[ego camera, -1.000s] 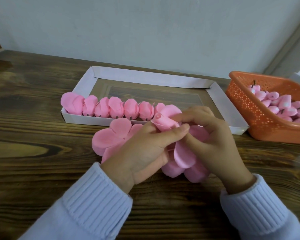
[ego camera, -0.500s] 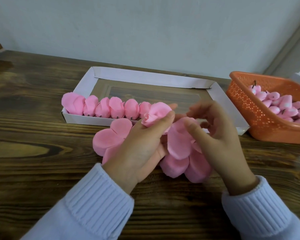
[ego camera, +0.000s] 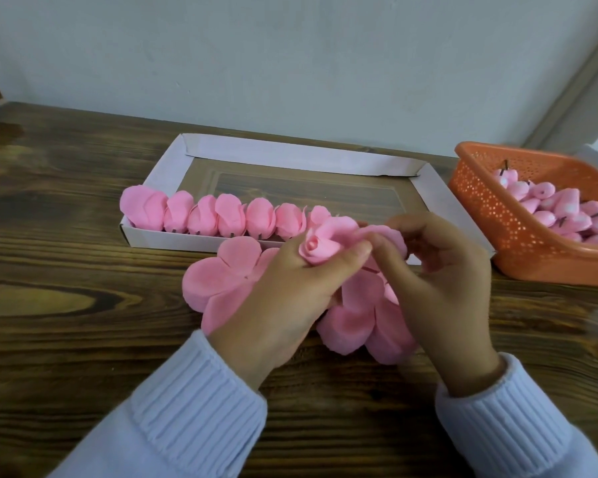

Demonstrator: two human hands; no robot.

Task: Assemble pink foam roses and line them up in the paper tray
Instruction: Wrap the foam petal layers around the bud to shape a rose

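My left hand (ego camera: 290, 291) grips a half-wrapped pink foam rose (ego camera: 321, 241) just in front of the paper tray (ego camera: 290, 151). My right hand (ego camera: 442, 284) pinches a petal at the rose's right side, fingertips against my left thumb. Several finished roses (ego camera: 221, 215) stand in a row along the tray's near wall, from its left corner toward the middle. Loose flat pink petal pieces (ego camera: 218, 281) lie on the table under both hands, with more petals (ego camera: 370, 322) below the right hand.
An orange perforated basket (ego camera: 491, 205) holding several pink rose buds (ego camera: 560, 208) sits at the right, close to the tray's right end. The dark wooden table (ego camera: 66, 298) runs back to a pale wall. The tray's rear half holds nothing.
The rose has turned in my left hand so its spiral centre faces up. My right hand has come back to it and pinches a petal against its right side.
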